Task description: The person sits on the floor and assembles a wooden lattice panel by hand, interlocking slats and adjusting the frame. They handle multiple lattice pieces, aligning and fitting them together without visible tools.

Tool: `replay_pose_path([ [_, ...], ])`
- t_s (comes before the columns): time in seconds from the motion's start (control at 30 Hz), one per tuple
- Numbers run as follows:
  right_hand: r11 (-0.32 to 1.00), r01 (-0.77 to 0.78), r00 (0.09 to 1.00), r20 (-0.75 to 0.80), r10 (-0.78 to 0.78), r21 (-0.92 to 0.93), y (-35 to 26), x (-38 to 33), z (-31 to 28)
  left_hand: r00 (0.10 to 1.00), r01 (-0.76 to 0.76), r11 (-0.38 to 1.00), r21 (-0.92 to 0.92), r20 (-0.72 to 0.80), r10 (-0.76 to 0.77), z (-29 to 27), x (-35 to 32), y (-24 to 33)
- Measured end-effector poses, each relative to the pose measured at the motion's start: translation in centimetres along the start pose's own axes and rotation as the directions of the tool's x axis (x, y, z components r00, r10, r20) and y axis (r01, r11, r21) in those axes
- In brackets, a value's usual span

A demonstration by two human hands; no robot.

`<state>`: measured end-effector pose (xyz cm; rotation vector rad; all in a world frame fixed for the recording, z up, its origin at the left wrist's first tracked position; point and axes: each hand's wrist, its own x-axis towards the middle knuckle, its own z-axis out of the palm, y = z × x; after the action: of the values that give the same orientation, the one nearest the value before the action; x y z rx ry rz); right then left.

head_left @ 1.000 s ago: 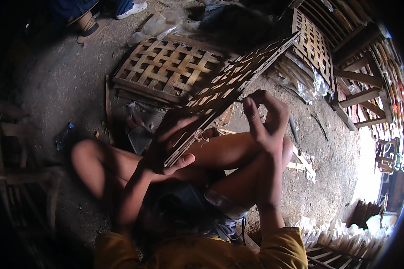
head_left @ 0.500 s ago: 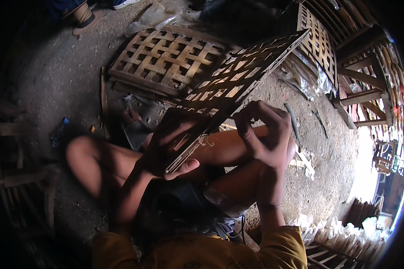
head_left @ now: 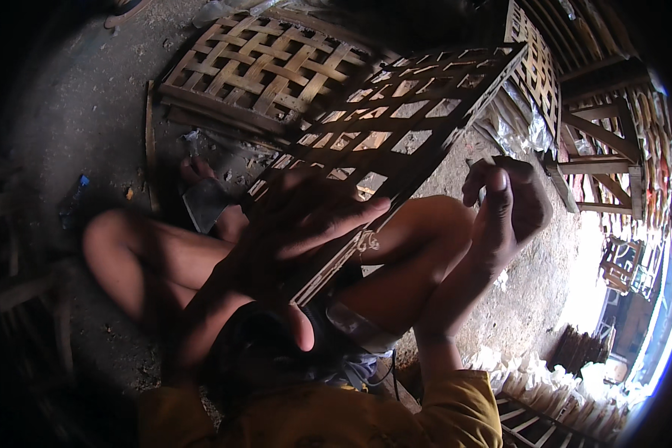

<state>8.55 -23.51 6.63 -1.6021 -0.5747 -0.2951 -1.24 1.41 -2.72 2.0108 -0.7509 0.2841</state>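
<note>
A framed panel of woven bamboo strips (head_left: 395, 123) stands tilted over my lap, its near corner close to my body. My left hand (head_left: 306, 231) holds this corner. Its fingers stretch across the panel's side, and the thumb extends past the near edge. A small curl of pale fibre or twine (head_left: 367, 240) sticks out from the panel's long edge. Off to the right of that edge, my right hand (head_left: 511, 205) is raised with fingers curled and thumb against them. Something small and pale shows at its fingertips, too small to name.
Another woven panel (head_left: 269, 67) lies on a stack beyond my feet. A further one (head_left: 533, 56) leans at the far right, beside plastic sheeting (head_left: 526, 123) and a wooden frame stand (head_left: 601, 164). Bundled strips (head_left: 560, 403) lie at the lower right.
My right hand has moved away from the panel's edge, up and to the right. The panel has turned, showing more of its weave. The fingers of my left hand have straightened.
</note>
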Motion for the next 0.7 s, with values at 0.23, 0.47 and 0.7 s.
replay_pose_path([
  [0.23,0.96,0.246,0.967,0.027,-0.252,0.135,1.6,0.3,1.5,0.994,0.101,0.976,-0.195,-0.029,-0.109,-1.8,0.5,2.2],
  [0.47,0.994,0.083,0.992,0.104,-0.076,-0.07,0.3,-0.5,3.5,0.951,0.192,0.825,-0.532,-0.106,-0.29,-1.0,0.3,0.8],
  [0.7,0.999,0.048,0.985,0.168,-0.05,0.018,1.3,0.5,2.5,0.95,0.167,0.851,-0.498,-0.151,-0.275,-0.7,0.5,1.4],
])
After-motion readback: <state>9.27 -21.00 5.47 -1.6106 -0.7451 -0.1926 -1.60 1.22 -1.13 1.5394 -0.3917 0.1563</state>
